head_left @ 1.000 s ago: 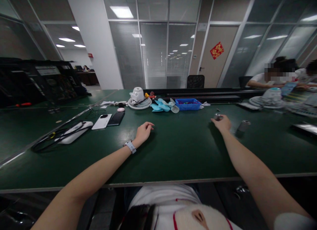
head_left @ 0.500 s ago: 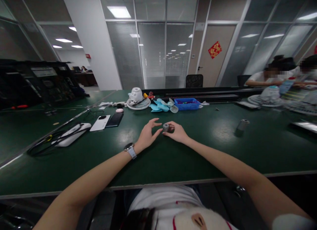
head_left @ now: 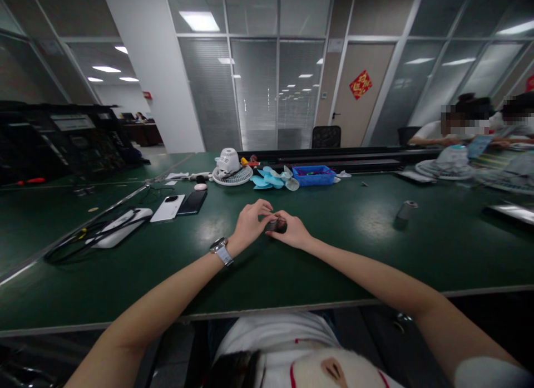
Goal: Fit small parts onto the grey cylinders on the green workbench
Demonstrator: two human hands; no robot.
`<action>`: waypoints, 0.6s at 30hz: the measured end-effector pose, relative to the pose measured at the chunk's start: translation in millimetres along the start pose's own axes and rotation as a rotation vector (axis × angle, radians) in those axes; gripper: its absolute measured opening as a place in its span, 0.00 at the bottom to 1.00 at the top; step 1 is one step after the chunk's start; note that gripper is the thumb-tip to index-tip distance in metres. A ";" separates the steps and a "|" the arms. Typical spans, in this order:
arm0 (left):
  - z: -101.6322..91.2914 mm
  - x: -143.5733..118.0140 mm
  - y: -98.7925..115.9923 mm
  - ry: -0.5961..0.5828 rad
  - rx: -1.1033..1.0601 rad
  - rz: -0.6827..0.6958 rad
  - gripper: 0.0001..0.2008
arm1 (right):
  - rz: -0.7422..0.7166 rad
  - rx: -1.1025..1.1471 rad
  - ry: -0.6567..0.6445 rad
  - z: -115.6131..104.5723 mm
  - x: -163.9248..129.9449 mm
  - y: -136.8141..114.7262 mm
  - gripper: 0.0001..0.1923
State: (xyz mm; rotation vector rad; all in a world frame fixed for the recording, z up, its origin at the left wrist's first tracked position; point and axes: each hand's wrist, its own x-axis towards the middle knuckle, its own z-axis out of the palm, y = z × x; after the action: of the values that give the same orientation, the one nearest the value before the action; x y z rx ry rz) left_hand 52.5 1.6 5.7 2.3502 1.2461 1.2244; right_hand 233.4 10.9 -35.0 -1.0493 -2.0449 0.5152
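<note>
Basically, work in hand = two-handed handling of one small grey metal cylinder (head_left: pixel 273 225), roughly centred in front of the person's torso, at/just above the tabletop (can't tell if its base touches). R hand (head_left: pixel 293 232) has it clamped b/w thumb & curled fingers. L hand (head_left: pixel 249 222) is right alongside, thumb & index nearly together at cyl.'s top edge, other fingers spread a bit; can't tell if that's a firm pinch or just contact, since fingers hide most of the piece. Step looks like a close-up adjust/turn, judging by both sets of fingertips meeting there. Any next move prob. calls for R hand steady & fine L fingertip ctrl, piece being small & smooth-looking.

Surface: dark green table (head_left: pixel 292 279), a bit glossy w/ light patches. 2nd metal cylinder (head_left: pixel 406 210) stands apart on R side. Far side, L to R: white fan motor housing (head_left: pixel 228 161) on round fan grille (head_left: pixel 245 175), blue fan blades (head_left: pixel 267 180), blue plastic tray (head_left: pixel 316 180) w/ small bits. Left: white phone (head_left: pixel 167 208) beside dark phone (head_left: pixel 192 203), plus black cable (head_left: pixel 62 251) nr. table seam.

Room: office, glass partitions w/ blinds, door (head_left: pixel 367 107) w/ red diamond-shaped sign (head_left: pixel 360 84), mesh chair (head_left: pixel 326 137), co-workers seated far R, details too small.
</note>
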 end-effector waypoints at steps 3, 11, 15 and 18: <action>1.3 1.4 -1.9 0.086 -0.039 -0.012 0.07 | -0.006 -0.002 -0.008 0.5 -0.9 -1.2 0.24; -5.5 5.3 -27.6 0.180 -0.112 -0.042 0.11 | -0.027 0.073 -0.018 -0.3 -1.0 0.6 0.23; 2.4 -0.1 -48.2 -0.046 -0.130 -0.116 0.12 | -0.030 0.091 -0.018 -0.1 -2.3 -0.8 0.23; 7.1 -2.5 -56.2 -0.118 -0.166 -0.148 0.14 | -0.023 0.145 -0.014 2.1 -2.2 -2.8 0.23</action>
State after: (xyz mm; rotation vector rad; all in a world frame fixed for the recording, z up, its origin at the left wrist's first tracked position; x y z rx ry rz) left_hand 24.1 35.8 -29.5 2.1385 1.2066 1.0819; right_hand 231.2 7.5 -35.5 -0.9373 -1.9973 0.6505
